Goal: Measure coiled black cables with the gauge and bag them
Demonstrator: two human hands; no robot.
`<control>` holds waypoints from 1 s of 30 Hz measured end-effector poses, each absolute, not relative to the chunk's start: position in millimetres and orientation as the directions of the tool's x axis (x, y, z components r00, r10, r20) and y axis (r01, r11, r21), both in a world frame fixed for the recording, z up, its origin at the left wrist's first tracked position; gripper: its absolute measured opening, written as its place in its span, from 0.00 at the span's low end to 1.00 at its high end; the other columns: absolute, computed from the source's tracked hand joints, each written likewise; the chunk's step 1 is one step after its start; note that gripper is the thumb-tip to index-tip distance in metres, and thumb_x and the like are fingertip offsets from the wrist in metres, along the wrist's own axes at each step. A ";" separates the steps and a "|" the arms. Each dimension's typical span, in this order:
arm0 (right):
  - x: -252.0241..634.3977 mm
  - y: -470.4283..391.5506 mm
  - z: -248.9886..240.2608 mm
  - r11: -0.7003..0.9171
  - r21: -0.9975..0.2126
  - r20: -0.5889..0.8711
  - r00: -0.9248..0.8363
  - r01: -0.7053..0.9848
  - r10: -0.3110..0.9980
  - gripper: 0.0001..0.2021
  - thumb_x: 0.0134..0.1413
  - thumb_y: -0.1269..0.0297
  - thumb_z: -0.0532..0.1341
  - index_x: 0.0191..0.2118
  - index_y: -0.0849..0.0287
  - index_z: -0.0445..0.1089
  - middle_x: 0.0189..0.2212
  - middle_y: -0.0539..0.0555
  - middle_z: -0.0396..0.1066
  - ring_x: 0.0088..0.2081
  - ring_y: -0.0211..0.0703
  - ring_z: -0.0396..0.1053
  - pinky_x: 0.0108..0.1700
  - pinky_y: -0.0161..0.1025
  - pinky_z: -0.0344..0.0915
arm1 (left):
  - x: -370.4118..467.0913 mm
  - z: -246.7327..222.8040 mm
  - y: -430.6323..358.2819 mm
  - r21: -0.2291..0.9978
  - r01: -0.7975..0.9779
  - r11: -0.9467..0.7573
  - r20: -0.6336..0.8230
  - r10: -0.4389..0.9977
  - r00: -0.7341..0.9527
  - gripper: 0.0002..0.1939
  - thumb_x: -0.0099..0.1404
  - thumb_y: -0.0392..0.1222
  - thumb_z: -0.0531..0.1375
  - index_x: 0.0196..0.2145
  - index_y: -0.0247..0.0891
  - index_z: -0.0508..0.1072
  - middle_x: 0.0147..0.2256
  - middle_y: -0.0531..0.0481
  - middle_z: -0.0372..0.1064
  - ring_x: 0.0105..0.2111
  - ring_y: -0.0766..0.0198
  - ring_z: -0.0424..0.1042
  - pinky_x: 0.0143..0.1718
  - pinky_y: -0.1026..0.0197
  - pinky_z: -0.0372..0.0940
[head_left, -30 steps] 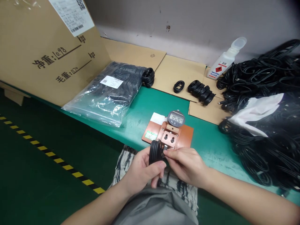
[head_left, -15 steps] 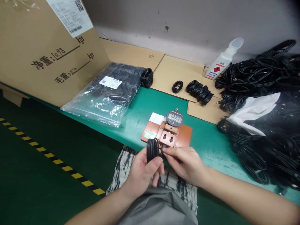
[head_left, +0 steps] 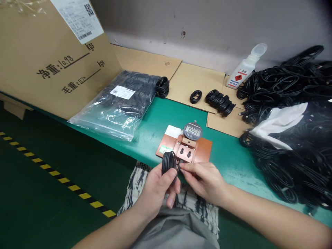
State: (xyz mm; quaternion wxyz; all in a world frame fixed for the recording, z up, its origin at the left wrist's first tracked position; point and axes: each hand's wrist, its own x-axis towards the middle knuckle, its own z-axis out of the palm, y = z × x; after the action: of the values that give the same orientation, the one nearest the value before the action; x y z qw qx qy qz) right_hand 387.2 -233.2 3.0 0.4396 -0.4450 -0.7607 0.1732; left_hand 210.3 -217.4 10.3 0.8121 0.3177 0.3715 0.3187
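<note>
My left hand (head_left: 160,188) is closed round a coiled black cable (head_left: 168,165) at the table's front edge. Just right of it, my right hand (head_left: 204,180) pinches a dark cable end (head_left: 181,164) against the front of a copper-coloured fixture (head_left: 186,151). A round digital gauge (head_left: 192,130) on the fixture's back side shows digits that look like 6.654. The fixture's base plate lies flat on the green table.
Left on the table (head_left: 155,121) are a clear bag of cables (head_left: 121,103) and a large carton (head_left: 52,62). Behind lie coiled cables (head_left: 220,102) on cardboard (head_left: 178,81). A bottle (head_left: 240,73) and a cable heap (head_left: 287,83) stand right.
The gauge reading has gone from about 4.561 to about 6.654. My left thumb and the coil have shifted slightly; my right hand has hardly moved.
</note>
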 end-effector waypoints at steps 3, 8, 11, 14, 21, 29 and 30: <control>387.1 -233.0 2.6 0.542 -0.655 0.513 -0.217 0.526 0.831 0.07 0.63 0.74 0.59 0.45 0.61 0.71 0.27 0.52 0.78 0.21 0.34 0.71 0.25 0.30 0.66 | 211.3 14.3 -216.3 0.738 -0.292 0.609 -0.408 0.747 0.525 0.20 0.64 0.58 0.63 0.33 0.37 0.65 0.20 0.58 0.67 0.09 0.77 0.55 0.10 0.73 0.56; 388.5 -232.2 2.1 0.560 -0.635 0.523 -0.237 0.533 0.819 0.09 0.65 0.73 0.57 0.48 0.60 0.71 0.29 0.52 0.79 0.23 0.35 0.73 0.26 0.31 0.68 | 210.3 14.7 -214.5 0.725 -0.291 0.625 -0.408 0.729 0.549 0.20 0.64 0.57 0.62 0.34 0.37 0.65 0.20 0.58 0.67 0.09 0.77 0.54 0.10 0.73 0.57; 389.2 -231.5 3.0 0.584 -0.609 0.530 -0.272 0.537 0.803 0.13 0.66 0.73 0.56 0.53 0.59 0.69 0.30 0.53 0.80 0.24 0.36 0.74 0.26 0.32 0.68 | 210.1 13.7 -214.4 0.721 -0.285 0.631 -0.418 0.725 0.548 0.20 0.64 0.57 0.62 0.35 0.36 0.66 0.19 0.58 0.67 0.09 0.77 0.53 0.10 0.73 0.57; 388.5 -231.0 4.4 0.578 -0.591 0.521 -0.280 0.563 0.806 0.13 0.66 0.73 0.55 0.54 0.60 0.68 0.29 0.52 0.79 0.23 0.36 0.74 0.25 0.33 0.67 | 210.6 13.6 -214.5 0.721 -0.278 0.635 -0.426 0.723 0.544 0.20 0.64 0.57 0.63 0.35 0.36 0.66 0.19 0.58 0.67 0.09 0.77 0.53 0.10 0.73 0.56; 385.5 -231.0 5.3 0.556 -0.587 0.508 -0.266 0.589 0.819 0.10 0.67 0.72 0.55 0.50 0.61 0.69 0.24 0.50 0.76 0.19 0.35 0.71 0.22 0.32 0.65 | 211.6 16.5 -214.1 0.731 -0.268 0.627 -0.428 0.727 0.537 0.21 0.63 0.58 0.63 0.37 0.36 0.67 0.20 0.58 0.67 0.09 0.76 0.54 0.10 0.72 0.56; 387.1 -231.3 2.4 0.576 -0.606 0.529 -0.263 0.548 0.807 0.12 0.66 0.74 0.55 0.53 0.60 0.69 0.27 0.51 0.78 0.21 0.35 0.72 0.24 0.32 0.66 | 210.7 14.1 -214.2 0.742 -0.266 0.615 -0.420 0.737 0.529 0.22 0.62 0.59 0.64 0.37 0.37 0.67 0.19 0.58 0.67 0.09 0.77 0.54 0.10 0.73 0.55; 387.4 -231.4 2.1 0.581 -0.606 0.534 -0.265 0.543 0.803 0.13 0.66 0.74 0.56 0.53 0.61 0.69 0.27 0.51 0.78 0.21 0.36 0.72 0.24 0.32 0.66 | 210.5 13.8 -214.3 0.744 -0.266 0.613 -0.419 0.738 0.529 0.21 0.62 0.59 0.64 0.37 0.37 0.66 0.19 0.58 0.67 0.09 0.77 0.54 0.10 0.73 0.55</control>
State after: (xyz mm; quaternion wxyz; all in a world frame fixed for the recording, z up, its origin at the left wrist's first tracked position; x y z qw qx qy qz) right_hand 387.4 -231.4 2.1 0.4263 -0.4312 -0.7804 0.1527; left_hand 210.5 -214.3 13.8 0.8159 0.3146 0.3753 0.3075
